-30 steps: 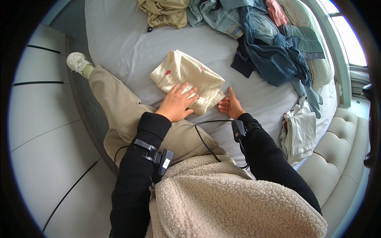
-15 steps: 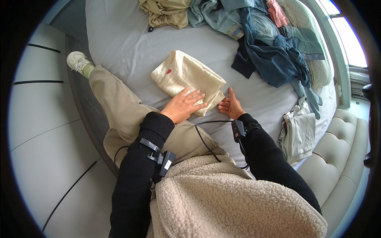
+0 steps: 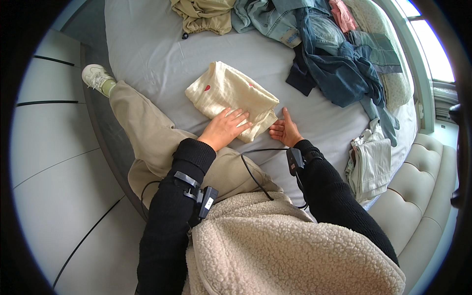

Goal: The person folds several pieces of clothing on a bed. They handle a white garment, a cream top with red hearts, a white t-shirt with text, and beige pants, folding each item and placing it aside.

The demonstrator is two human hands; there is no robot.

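A folded cream garment [image 3: 231,93] with a few small red marks lies in front of me on the grey bed sheet. My left hand [image 3: 224,129] rests flat on its near edge, fingers stretched out and slightly apart. Beside the garment's right corner, my right hand [image 3: 286,129] is turned on its side, thumb raised away from the fingers. Its fingertips meet or almost meet the cloth; whether they touch cannot be told. Neither hand grips anything. What kind of garment it is does not show.
Blue denim clothes [image 3: 339,64] lie heaped at the far right, near a khaki garment [image 3: 204,14] with a drawstring. Folded pale trousers [image 3: 371,164] sit by the cream padded headboard [image 3: 408,196]. White cabinets [image 3: 49,147] stand to the left. A black cable [image 3: 250,172] loops between my forearms.
A second red mark now shows on the garment, whose surface looks slightly shifted. My left hand has slid up a little; my right hand has barely moved.
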